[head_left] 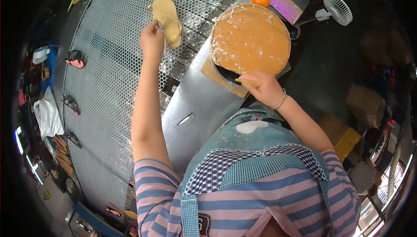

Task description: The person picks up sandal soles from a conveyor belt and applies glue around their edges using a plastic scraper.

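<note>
My left hand (152, 41) reaches over the metal mesh belt, its fingers closed at the near-left edge of a tan sandal (166, 14). The sandal points away from me, with a shiny yellowish patch at its near end. My right hand (266, 90) grips a slim yellow handle (246, 82) at the near opening of a round tub (222, 72). The handle's far end, toward the dark opening, is too small to make out. A round orange-brown board (252, 41), smeared with whitish residue, covers most of the tub.
The tub stands on a piece of cardboard (210, 69) on a metal ledge (195, 102) beside the belt (108, 71). Past it are an orange fruit (260, 0), a shiny iridescent pouch (278, 0) and a small white fan (339, 10). Dark-strapped sandals (75, 59) line the belt's left edge.
</note>
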`<state>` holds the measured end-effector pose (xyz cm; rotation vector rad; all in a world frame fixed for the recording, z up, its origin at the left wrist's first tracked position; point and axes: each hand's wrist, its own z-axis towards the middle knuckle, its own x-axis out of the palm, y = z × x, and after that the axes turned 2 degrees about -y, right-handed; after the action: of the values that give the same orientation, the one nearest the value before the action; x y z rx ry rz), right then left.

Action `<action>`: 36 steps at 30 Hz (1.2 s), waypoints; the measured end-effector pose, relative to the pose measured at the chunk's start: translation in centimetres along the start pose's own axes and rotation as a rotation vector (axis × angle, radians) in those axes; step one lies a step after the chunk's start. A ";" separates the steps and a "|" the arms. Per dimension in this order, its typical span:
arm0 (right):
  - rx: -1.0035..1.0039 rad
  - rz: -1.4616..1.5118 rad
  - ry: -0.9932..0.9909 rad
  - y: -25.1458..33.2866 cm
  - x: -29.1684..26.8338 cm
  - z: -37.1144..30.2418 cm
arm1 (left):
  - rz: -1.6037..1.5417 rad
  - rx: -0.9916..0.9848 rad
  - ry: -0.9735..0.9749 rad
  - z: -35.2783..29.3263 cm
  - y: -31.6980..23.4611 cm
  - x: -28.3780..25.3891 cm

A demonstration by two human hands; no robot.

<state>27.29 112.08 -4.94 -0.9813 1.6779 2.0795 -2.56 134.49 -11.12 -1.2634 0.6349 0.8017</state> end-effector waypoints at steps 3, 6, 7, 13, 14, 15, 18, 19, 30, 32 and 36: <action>0.505 0.579 -0.143 -1.4 0.0 -0.5 | -0.113 -0.033 0.058 -7.5 -1.8 -4.4; 0.704 0.726 -0.128 -2.0 -0.5 -0.7 | -0.279 -0.080 0.137 -15.2 -2.3 -8.0; 0.719 0.766 -0.177 -2.0 -0.4 -0.8 | -0.235 -0.031 0.174 -17.6 -1.1 -8.7; 0.557 0.644 -0.243 -0.9 1.0 -1.9 | 0.302 0.089 0.182 -23.1 -3.2 -7.2; 0.508 0.597 -0.253 -0.9 1.4 -2.2 | 0.302 0.093 0.172 -23.1 -3.9 -6.3; 0.500 0.595 -0.257 -1.0 1.6 -2.6 | 0.364 0.060 0.148 -23.1 -4.7 -5.2; 0.637 0.619 -0.216 -1.8 1.8 -3.3 | 0.427 -0.020 0.188 -23.9 -4.6 -3.4; 0.699 0.688 -0.226 -1.9 1.6 -3.5 | 0.424 -0.073 0.270 -24.2 -4.3 -3.1; 0.493 1.202 -0.333 8.3 -4.3 -2.6 | -0.772 -0.370 -0.036 -20.8 -9.6 -11.3; 0.437 1.186 -0.296 10.2 -4.5 -2.5 | -1.111 -0.484 -0.029 -20.8 -12.1 -11.4; 0.315 1.125 -0.193 12.0 -4.3 -2.1 | -1.550 -0.614 0.064 -21.4 -14.7 -10.1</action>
<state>23.74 107.56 6.60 0.3981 2.6564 2.1782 3.80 110.28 0.99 -1.8301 -0.6551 -0.4060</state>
